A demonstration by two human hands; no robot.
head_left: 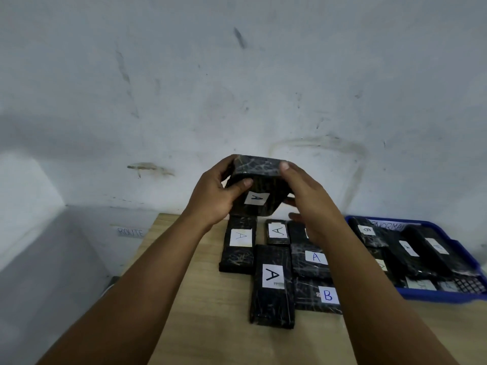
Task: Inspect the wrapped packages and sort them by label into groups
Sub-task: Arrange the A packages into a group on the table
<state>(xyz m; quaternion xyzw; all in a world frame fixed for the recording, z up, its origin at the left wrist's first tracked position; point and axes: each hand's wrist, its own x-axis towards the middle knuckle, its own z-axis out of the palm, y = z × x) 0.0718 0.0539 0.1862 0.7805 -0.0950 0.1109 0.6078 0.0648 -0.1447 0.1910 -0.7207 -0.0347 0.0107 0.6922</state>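
Observation:
I hold a black marbled wrapped package [259, 184] with a white "A" label up in the air above the table. My left hand [214, 197] grips its left side, thumb across the front. My right hand [303, 196] grips its right side with the thumb on the top edge. Below on the wooden table [210, 325] lie several black packages: "A" labelled ones [238, 245], [272, 285], [278, 231], [311, 259], and one marked "B" [320, 296]. My right forearm hides part of this group.
A blue tray [448, 296] at the right holds several more labelled black packages. A grey-white wall rises close behind the table. A sign reading "ROUTE" [130, 232] sits at the table's far left edge. The floor drops away at the left.

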